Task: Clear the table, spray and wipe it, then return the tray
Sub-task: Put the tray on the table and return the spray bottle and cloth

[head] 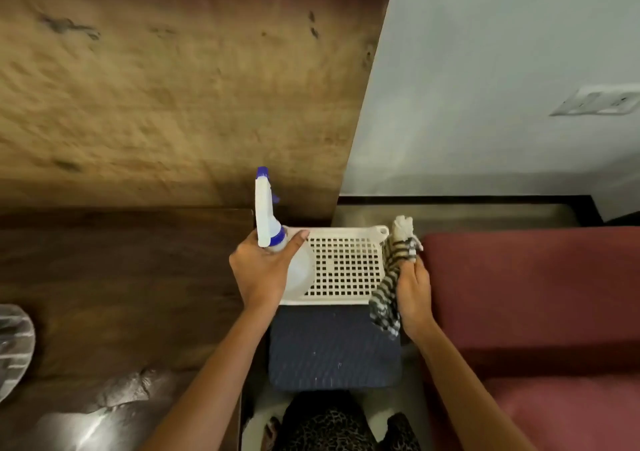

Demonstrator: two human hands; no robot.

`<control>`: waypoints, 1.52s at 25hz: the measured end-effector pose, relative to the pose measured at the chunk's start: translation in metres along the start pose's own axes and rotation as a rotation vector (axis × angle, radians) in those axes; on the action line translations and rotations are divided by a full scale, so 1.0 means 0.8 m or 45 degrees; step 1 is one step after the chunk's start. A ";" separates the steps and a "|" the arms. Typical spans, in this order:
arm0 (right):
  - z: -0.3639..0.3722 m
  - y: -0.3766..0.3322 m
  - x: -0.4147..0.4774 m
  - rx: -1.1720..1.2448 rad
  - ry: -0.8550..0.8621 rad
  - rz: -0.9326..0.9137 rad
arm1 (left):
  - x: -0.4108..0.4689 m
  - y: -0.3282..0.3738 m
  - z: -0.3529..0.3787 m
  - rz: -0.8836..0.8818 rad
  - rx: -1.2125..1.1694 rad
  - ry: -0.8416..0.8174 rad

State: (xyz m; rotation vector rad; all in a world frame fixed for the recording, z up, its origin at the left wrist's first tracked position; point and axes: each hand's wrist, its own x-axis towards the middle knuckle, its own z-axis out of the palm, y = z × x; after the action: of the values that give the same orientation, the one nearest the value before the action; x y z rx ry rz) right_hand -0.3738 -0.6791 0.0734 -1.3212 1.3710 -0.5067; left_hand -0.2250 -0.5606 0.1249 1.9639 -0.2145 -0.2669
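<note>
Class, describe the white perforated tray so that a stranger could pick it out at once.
Find the dark red sofa on the right. Just left of it, between the two hands, the tray rests on a dark blue stool. It alone is white with a grid of square holes.

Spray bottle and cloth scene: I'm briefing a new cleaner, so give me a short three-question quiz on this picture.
1. True or false: the left hand holds the spray bottle.
2. What does the right hand grip? A) a sponge B) a striped cloth C) a brush
3. Fill in: the white perforated tray rests on a dark blue ____, between the wooden table and the red sofa.

Key: 1 true; 2 B; 3 stool (a padded seat, as far as the view shows).
</note>
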 end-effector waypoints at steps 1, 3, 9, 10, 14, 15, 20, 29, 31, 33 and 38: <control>0.004 0.013 0.011 -0.037 -0.006 -0.014 | 0.003 -0.015 0.013 0.003 0.010 0.012; 0.013 0.035 0.034 -0.129 -0.024 -0.080 | 0.012 -0.048 0.041 0.017 0.019 0.027; 0.074 0.102 0.087 -0.489 -0.036 -0.323 | 0.029 -0.137 0.106 0.067 0.005 -0.013; 0.086 0.114 0.092 -0.556 -0.059 -0.327 | 0.029 -0.147 0.112 0.084 -0.006 -0.005; 0.123 0.160 0.110 -0.816 -0.189 -0.411 | 0.023 -0.182 0.132 0.118 -0.028 0.047; 0.130 0.173 0.112 -0.878 -0.213 -0.432 | 0.021 -0.188 0.134 0.129 -0.026 0.049; 0.137 0.216 0.112 -1.297 -0.250 -0.568 | 0.012 -0.208 0.133 0.213 0.048 0.022; 0.071 0.188 0.122 -1.114 -0.115 -0.558 | -0.010 -0.264 0.081 0.104 0.210 -0.520; 0.041 0.190 0.125 -0.883 -0.048 -0.424 | -0.016 -0.269 0.060 -0.025 0.064 -0.523; 0.020 0.196 0.130 -0.602 -0.043 -0.244 | -0.010 -0.268 0.056 -0.192 0.036 -0.424; 0.015 0.207 0.133 -0.426 -0.140 -0.156 | 0.017 -0.273 0.079 -0.326 0.192 -0.364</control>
State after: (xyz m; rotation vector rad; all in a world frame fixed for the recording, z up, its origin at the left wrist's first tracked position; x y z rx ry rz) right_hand -0.4065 -0.7223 -0.1162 -1.6874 1.3268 -0.2879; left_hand -0.2241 -0.5333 -0.1013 2.0988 -0.1704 -0.7185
